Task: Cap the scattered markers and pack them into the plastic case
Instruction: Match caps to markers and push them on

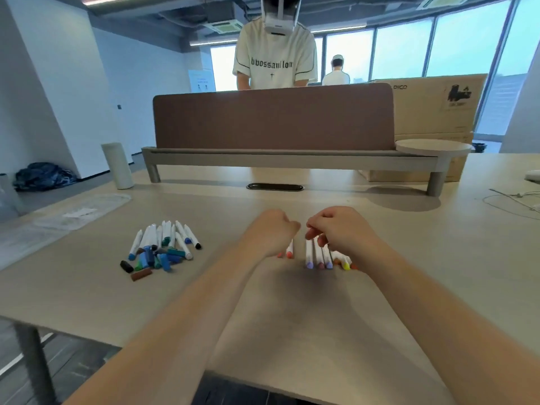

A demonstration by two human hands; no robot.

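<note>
My left hand is closed in a fist at the table's middle. Two white markers with red and coral caps stick out below it toward me. My right hand is beside it, fingers curled over the far ends of a row of capped markers with purple, pink, yellow and orange caps. Its thumb and forefinger pinch at the top of the purple-capped one. To the left lies a pile of uncapped white markers with loose blue, green, black and brown caps in front. The clear plastic case lies flat at the far left.
A grey cylinder stands at the back left. A brown desk divider on a shelf runs across the back, with a person standing behind it. A cable slot is in the tabletop, and white cables lie at the right.
</note>
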